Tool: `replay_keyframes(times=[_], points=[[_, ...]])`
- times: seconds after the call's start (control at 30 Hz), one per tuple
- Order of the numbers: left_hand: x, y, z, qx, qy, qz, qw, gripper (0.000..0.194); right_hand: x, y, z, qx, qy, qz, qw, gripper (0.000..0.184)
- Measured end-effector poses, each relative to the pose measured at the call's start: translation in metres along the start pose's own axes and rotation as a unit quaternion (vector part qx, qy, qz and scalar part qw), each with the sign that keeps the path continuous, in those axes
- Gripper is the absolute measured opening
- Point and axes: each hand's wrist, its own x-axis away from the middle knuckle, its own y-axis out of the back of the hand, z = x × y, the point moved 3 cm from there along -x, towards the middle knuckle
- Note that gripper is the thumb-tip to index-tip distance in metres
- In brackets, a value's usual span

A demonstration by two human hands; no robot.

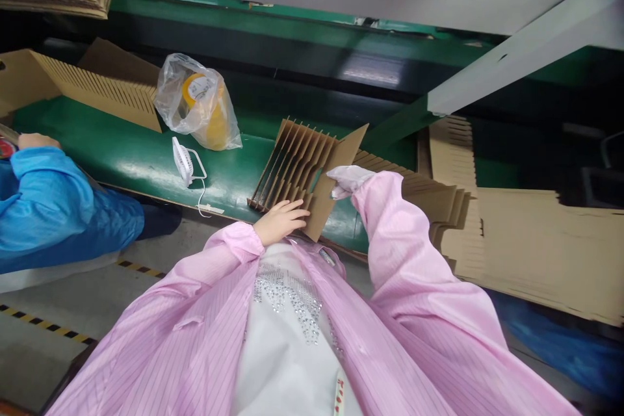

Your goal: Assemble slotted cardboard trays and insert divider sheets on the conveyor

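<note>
Slotted cardboard divider (303, 157) is parked at 12 o'clock on the bench (230, 175). Left hand (281, 223) is laid at its 7 o'clock, fingers spread; whether anything's pinched by the gloved right hand (348, 181) at 3 can't be told. Probably light, stiffish, bendable; best held by the end panel (322, 207).

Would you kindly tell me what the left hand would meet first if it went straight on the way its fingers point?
Most likely the cardboard panel at the right end of the dividers; depth is unclear, so the left hand may already be touching it.
</note>
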Motion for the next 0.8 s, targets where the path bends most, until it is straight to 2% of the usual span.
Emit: replay_keyframes(times=[0.1,0.23,0.37,0.43,0.57,0.7,0.8], points=[[-0.001,0.001,0.000,0.001,0.002,0.007,1.000,0.029,0.002,0.003,0.000,0.001,-0.006,0.002,1.000,0.028],[-0.001,0.000,0.000,0.003,0.003,0.014,1.000,0.029,0.001,0.001,0.000,0.018,0.028,0.018,0.999,0.025],[-0.001,-0.001,0.000,0.002,0.001,0.016,1.000,0.029,-0.005,-0.003,-0.005,0.033,0.037,0.068,0.996,0.019],[0.000,0.000,0.000,0.003,0.000,0.016,1.000,0.029,-0.007,-0.003,-0.010,0.005,0.010,0.080,0.997,0.020],[0.000,0.003,-0.001,0.007,0.000,0.016,1.000,0.029,-0.009,0.000,-0.022,-0.094,-0.016,0.049,0.994,0.032],[0.000,0.005,-0.003,0.006,-0.002,0.012,1.000,0.029,-0.010,-0.002,-0.030,-0.128,-0.031,0.017,0.991,0.036],[0.000,0.005,-0.003,0.010,-0.002,0.008,1.000,0.029,-0.009,-0.005,-0.033,-0.217,-0.086,0.010,0.972,0.038]])
